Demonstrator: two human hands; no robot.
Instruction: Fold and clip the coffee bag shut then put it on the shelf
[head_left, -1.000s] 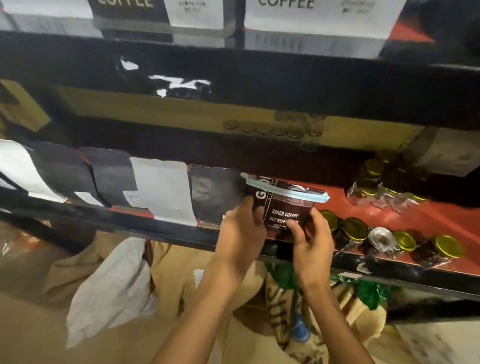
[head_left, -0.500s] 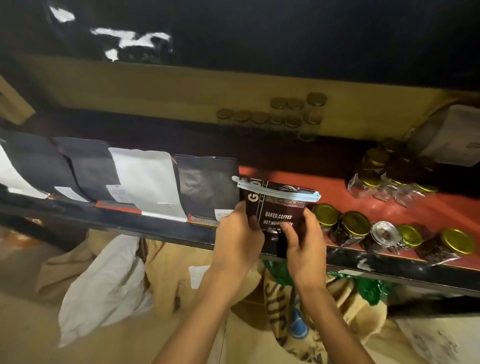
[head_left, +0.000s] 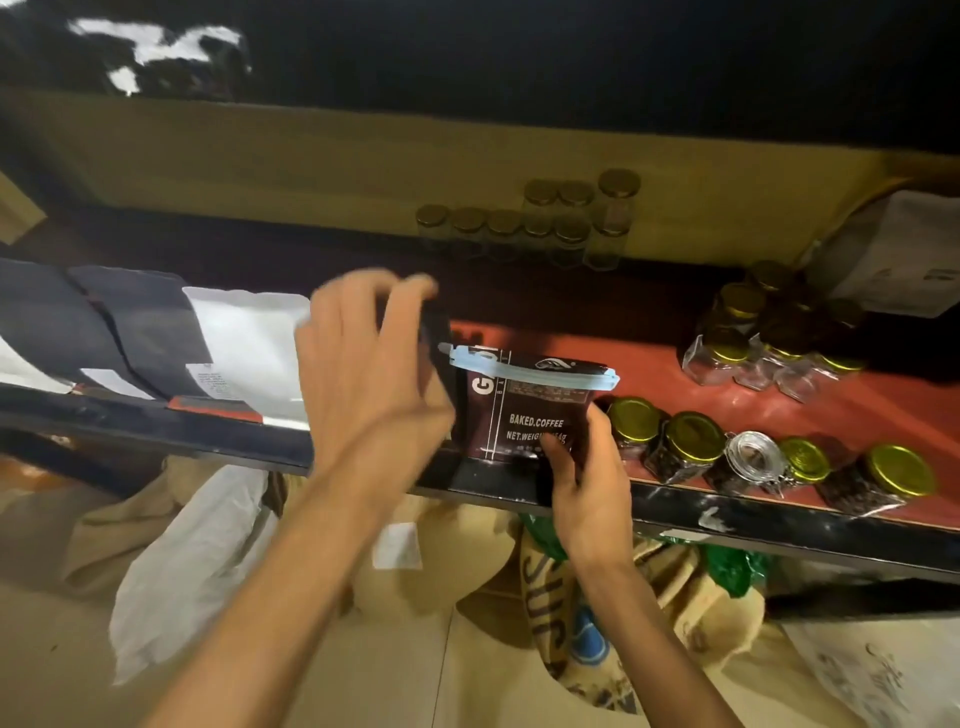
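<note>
The dark brown coffee bag (head_left: 524, 415), folded under a pale blue plastic clip (head_left: 535, 373), stands upright on the red shelf (head_left: 675, 395) (just beside gold-lidded glass jars (head_left: 670, 441)). The right hand (head_left: 587, 478) grips its lower corner; the blurred left hand (head_left: 369, 374) hovers, fingers spread, holding nothing.

Dim warm light, deep shadow above, motion-blurred left hand (head_left: 363, 364).

From my feed the coffee bag (head_left: 524, 415) looks like glossy dark-brown foil with a smooth pale-blue plastic clip (head_left: 535, 371) on top, the jars (head_left: 691, 447) beside it are clear glass with shiny gold metal lids, and the shelf (head_left: 779, 405) is matt red with a scuffed black edge.
</note>
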